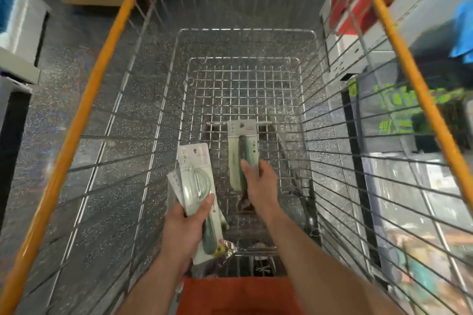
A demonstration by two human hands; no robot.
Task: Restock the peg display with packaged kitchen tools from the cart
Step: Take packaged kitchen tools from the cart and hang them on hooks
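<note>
the big silver wire shopping cart with orange rails point(409, 64) has an open mesh floor and barred sides, so the likeliest slip is a thin pack snagging its hang-hole header on a wire as it lifts, or sliding through a gap if it falls. the left hand point(188, 227) is closed around the lower ends of two flat clear-and-white plastic packs of green-handled kitchen tools, the front pack point(195, 174) and the rear pack point(175, 181) fanned out behind it. gripped only low down, with the thumb across the face, they could splay further, and one could drop back into the cart when a third is pushed in beside them. the right hand point(259, 184) reaches down to the floor pack point(243, 143), a similar flat pack with a pale green tool, lying on the mesh near the cart's middle. its fingers lie over the pack's lower half; i cannot tell whether they have taken hold or only touch, and a pinch on slick film may slide off. counted: one cart; two hands; three packs i can make out, two in the left hand and one on the cart floor. a crumpled shiny scrap point(227, 248) and a dark shape point(244, 202) are too unclear to count. the peg display is not in view.
</note>
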